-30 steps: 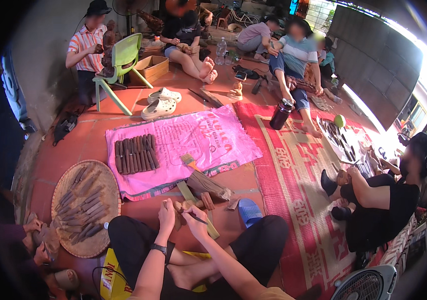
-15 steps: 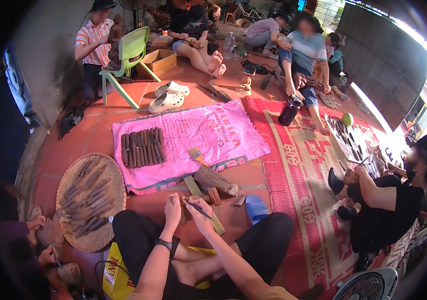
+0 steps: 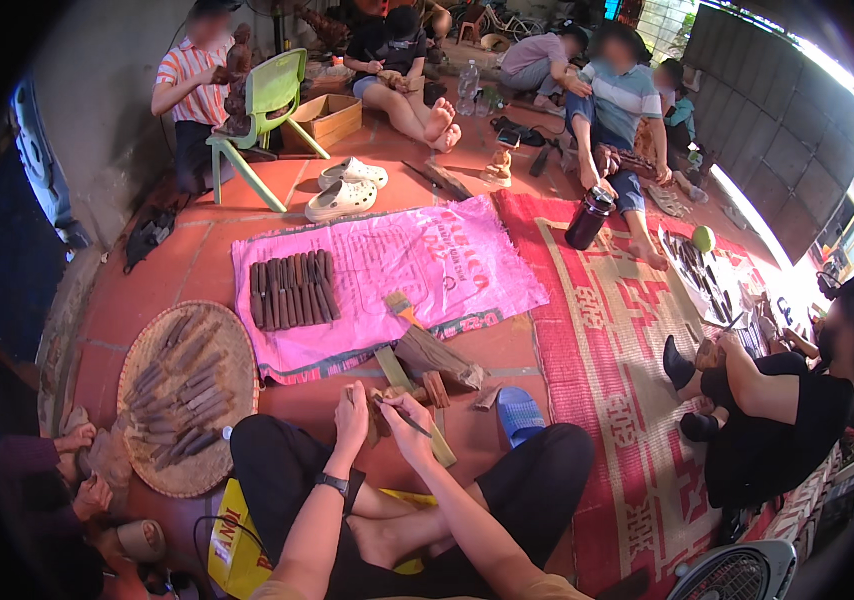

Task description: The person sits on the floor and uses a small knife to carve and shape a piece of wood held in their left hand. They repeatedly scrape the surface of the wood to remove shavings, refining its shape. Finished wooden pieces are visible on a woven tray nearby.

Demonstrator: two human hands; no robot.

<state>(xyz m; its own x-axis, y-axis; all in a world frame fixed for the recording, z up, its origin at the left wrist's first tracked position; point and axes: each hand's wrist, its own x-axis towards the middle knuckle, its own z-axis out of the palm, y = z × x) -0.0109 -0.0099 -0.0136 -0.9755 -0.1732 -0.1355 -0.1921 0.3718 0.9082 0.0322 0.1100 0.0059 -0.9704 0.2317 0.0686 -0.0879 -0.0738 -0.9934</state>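
Head view, lower centre: left hand [image 3: 352, 408] grips a wooden piece [image 3: 375, 412], right hand [image 3: 402, 412] pinches a thin tool [image 3: 413, 422] that might slip into the fingers.

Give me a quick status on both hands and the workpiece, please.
Left hand and right hand both gripping small brown wooden piece. Thin dark tool in right hand. Wood block lies just ahead.

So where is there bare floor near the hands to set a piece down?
Bare tile lies between the round woven tray and the pink sack, and right of the blue sandal. Straight ahead of both hands it is crowded with wood blocks.
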